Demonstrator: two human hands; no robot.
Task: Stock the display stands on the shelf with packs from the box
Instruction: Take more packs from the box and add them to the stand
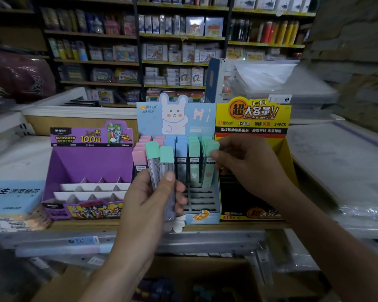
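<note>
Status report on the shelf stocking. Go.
Left hand grips two mint-capped lead packs. Right hand pinches third pack in bunny stand. Front slots empty, nothing blocking.

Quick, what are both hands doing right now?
Left hand: grips two mint-capped packs.
Right hand: pinches one mint-capped pack at the bunny stand.

Stocked wall shelves (179, 35), seemingly dim light
</note>
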